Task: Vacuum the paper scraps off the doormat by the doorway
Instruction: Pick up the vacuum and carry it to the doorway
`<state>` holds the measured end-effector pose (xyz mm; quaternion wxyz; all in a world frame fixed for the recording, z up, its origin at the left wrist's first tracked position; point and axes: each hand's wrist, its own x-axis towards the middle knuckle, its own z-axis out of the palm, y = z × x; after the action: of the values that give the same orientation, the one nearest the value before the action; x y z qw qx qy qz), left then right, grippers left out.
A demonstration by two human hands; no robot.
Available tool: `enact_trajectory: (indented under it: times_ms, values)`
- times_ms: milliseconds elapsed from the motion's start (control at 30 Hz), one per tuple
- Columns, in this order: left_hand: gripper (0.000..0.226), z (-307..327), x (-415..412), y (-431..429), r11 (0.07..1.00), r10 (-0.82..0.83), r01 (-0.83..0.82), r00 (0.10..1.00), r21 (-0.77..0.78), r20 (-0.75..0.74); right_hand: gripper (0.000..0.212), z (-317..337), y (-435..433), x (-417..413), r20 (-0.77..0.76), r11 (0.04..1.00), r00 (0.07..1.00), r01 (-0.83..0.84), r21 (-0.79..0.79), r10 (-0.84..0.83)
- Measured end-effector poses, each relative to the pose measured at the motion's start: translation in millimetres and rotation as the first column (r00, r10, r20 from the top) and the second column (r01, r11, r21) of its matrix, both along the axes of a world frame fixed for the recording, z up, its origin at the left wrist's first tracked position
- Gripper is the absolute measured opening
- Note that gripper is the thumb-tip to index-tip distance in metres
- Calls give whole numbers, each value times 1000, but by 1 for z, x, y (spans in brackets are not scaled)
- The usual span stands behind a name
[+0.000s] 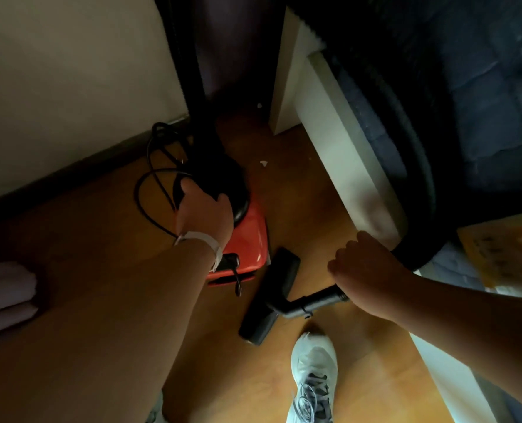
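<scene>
A red vacuum cleaner (249,236) with a black top sits on the wooden floor near the wall. My left hand (204,209) reaches down onto its black top and grips the handle there. My right hand (366,270) is closed around the black wand (314,302), where the thick black hose (418,166) joins it. The black floor nozzle (270,296) lies flat on the floor beside the vacuum. Two small white paper scraps (263,163) lie on the floor further back. No doormat is in view.
A loose black power cord (149,184) coils on the floor left of the vacuum. A white bed frame (345,154) with dark bedding runs along the right. My grey shoe (313,380) stands below the nozzle. Folded pale cloth (6,294) lies at the left edge.
</scene>
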<state>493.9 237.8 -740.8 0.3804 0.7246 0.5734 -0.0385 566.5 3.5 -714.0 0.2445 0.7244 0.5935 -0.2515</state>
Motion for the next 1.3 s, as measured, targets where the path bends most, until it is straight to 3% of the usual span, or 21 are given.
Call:
enact_trajectory:
  times_ms: [100, 233, 300, 367, 467, 567, 633, 733, 867, 933, 1033, 1167, 1300]
  values:
    - [43, 6, 2, 1, 1000, 13, -15, 998, -27, -55, 18, 22, 3, 16, -59, 1000, 998, -6, -2, 6]
    - [43, 12, 5, -1, 999, 13, -17, 996, -45, -88, 26, 73, 8, 18, -222, 919, 973, 33, 392, 60]
    - [47, 11, 5, -1, 999, 7, -12, 994, -45, -106, 21, 94, 1, 14, -229, 762, 973, 175, 623, -36]
    - [50, 10, 5, -1, 999, 11, -17, 993, -50, -116, 24, 117, -6, 13, -233, 526, 936, 341, 779, -263]
    - [54, 10, 5, -2, 996, 29, -37, 994, -79, -102, 47, 131, -12, 16, -334, 203, 754, 520, 830, -565]
    - [57, 10, 5, -1, 996, 27, -34, 995, -77, -99, 62, 124, 2, 13, -678, -40, 404, 842, 538, -614]
    - [57, 10, 5, -1, 998, 15, -22, 994, -59, -110, 55, 114, 14, 16, -744, -145, 215, 911, 385, -632]
    - [53, 11, 2, -2, 998, 11, -18, 994, -58, -106, 38, 83, 16, 21, -735, -207, 115, 920, 332, -668]
    - [49, 13, 2, -2, 997, 20, -27, 995, -71, -96, 34, 35, 0, 3, -659, -294, 10, 890, 349, -752]
    - [47, 13, 1, -1, 997, 27, -33, 996, -74, -81, 34, 22, -4, -12, -632, -277, 13, 892, 358, -775]
    - [50, 11, -1, -1, 997, 29, -31, 999, -73, -30, 30, 11, -2, -25, -604, -233, 91, 870, 436, -791]
    - [51, 4, -4, 0, 996, 34, -33, 999, -81, 10, 25, 8, 8, -33, -627, -265, -27, 920, 290, -779]
    - [49, 0, -6, 3, 958, 116, -80, 987, -275, 115, 21, 23, 22, -27, -667, -287, -62, 929, 232, -743]
